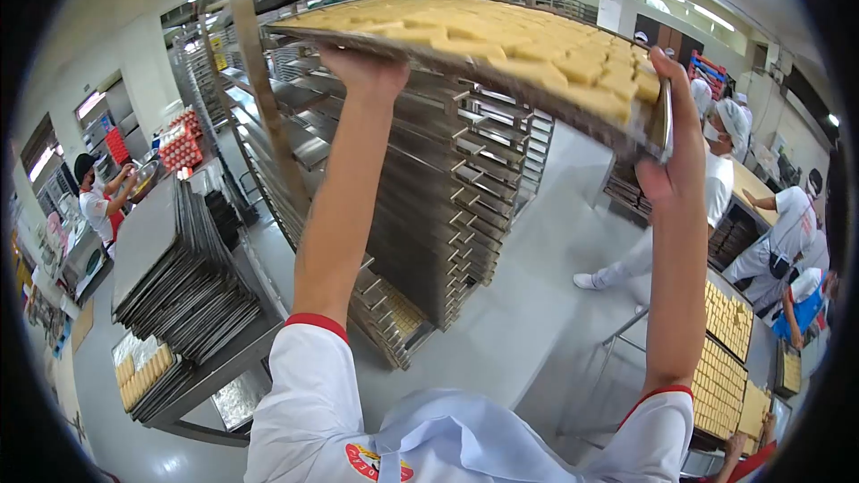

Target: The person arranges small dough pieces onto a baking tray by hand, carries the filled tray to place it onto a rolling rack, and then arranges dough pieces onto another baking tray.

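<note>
Raised in front of me is a large metal baking tray [514, 85], tilted so that its right end sits lower. Rows of pale yellow rectangular pastries [501, 29] cover it. My left hand [365, 72] supports the tray from below near its left part; its fingers are partly hidden under the metal. With my right hand [684, 130] I grip the tray's right end, fingers along the upper rim and thumb low at the corner. Just behind and below the tray stands a tall metal tray rack [259, 72], and the tray's far left part overlaps it.
A stack of dark baking trays [183, 259] rests on a metal stand at left. More pastry trays [718, 385] lie at lower right. Co-workers in white [720, 170] are at the right, one stepping near the aisle. Another person [103, 197] works at far left.
</note>
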The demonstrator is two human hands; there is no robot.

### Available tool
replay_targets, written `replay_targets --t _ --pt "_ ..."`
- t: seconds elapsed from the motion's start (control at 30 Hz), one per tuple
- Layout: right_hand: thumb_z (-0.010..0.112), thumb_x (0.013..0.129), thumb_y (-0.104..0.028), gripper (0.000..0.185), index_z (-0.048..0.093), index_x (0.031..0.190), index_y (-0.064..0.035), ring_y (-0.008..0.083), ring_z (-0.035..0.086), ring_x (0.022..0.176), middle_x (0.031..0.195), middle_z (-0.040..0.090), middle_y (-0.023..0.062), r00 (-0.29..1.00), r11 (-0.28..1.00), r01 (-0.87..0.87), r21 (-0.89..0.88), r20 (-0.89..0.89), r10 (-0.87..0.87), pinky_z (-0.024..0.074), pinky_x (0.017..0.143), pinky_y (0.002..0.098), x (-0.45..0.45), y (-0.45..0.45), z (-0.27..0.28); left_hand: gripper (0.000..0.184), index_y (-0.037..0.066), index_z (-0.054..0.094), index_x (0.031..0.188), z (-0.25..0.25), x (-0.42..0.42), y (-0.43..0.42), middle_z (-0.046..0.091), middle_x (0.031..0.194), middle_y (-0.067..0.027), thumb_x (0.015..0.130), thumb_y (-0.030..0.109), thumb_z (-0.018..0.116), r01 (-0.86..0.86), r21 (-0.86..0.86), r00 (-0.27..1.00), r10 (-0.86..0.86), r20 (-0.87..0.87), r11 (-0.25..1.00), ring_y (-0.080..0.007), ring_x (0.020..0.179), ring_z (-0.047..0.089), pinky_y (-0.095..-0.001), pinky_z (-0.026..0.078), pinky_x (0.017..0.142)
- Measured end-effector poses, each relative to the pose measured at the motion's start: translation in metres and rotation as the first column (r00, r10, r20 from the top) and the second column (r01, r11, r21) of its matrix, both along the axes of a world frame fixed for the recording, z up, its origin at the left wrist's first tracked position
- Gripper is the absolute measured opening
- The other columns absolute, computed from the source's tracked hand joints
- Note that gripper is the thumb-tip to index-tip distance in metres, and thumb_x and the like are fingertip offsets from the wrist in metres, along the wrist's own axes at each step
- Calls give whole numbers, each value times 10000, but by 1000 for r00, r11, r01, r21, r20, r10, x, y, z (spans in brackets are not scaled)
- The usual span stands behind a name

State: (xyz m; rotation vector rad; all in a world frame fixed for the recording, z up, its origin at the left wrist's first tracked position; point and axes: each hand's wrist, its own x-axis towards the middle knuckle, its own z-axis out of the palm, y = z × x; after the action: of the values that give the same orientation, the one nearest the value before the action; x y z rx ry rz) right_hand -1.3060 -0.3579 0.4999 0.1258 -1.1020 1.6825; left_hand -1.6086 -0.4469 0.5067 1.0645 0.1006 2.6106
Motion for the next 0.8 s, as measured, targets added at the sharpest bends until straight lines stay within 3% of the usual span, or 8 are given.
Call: replay_targets --t 0.17,0.27,0.3,0.4,0.5,0.6,0.7,0.8 --pt "699 905 -246 369 584 1058 69 204 696 685 856 653 194 997 983 -63 172 -23 68 615 599 203 -33 8 9 604 61 480 1206 -13 -44 17 543 980 -71 918 583 384 256 71 966 -257 3 964 -188 812 474 -315 387 653" --pt "713 893 -278 413 588 1079 69 222 709 724 883 659 215 999 975 -49 217 9 48 620 623 217 -63 8 16 557 24 515 1285 -36 -71 20 619 1105 -157 936 450 433 564 27 802 -540 -255 825 -251 867 571 -352 470 709" --pt "622 972 -237 371 561 1275 -31 179 660 801 982 594 198 995 965 -95 246 -8 100 601 646 184 -72 0 15 536 11 515 1299 -29 -34 6 623 1004 -132 938 406 498 392 -35 919 -389 69 919 -195 739 510 -301 389 587" --pt "676 934 -280 432 561 1218 24 201 678 778 943 616 222 985 971 -171 168 11 172 598 621 200 -116 19 22 496 10 515 1320 -72 -13 -9 620 957 -88 948 338 530 454 -144 883 -466 -63 879 -155 722 523 -266 395 551" --pt "757 833 -327 612 547 1078 193 289 707 660 888 667 281 995 992 -84 99 55 78 608 629 306 -155 -23 22 458 14 519 1335 -140 27 -31 610 857 -32 963 282 538 495 -318 860 -508 48 808 -111 650 522 -234 399 510" --pt "729 852 -307 563 556 1063 186 297 702 645 878 662 288 996 992 -81 97 53 76 605 611 309 -202 -15 22 440 23 531 1327 -243 39 -44 588 789 -3 973 285 542 453 -591 849 -526 57 667 -99 595 513 -240 401 489" --pt "708 866 -298 544 555 1052 190 295 701 644 864 661 284 993 996 -86 24 88 83 604 599 318 -249 -8 25 409 44 575 1267 -337 51 -64 525 716 24 962 316 567 526 -707 845 -384 372 473 -74 526 432 -226 326 443" --pt "667 889 -287 551 521 1247 104 294 703 699 874 657 278 981 990 -135 34 148 128 611 633 285 -283 -4 27 383 56 608 1216 -403 54 -107 513 700 37 948 330 584 578 -734 814 -320 485 356 -55 489 387 -219 276 410"
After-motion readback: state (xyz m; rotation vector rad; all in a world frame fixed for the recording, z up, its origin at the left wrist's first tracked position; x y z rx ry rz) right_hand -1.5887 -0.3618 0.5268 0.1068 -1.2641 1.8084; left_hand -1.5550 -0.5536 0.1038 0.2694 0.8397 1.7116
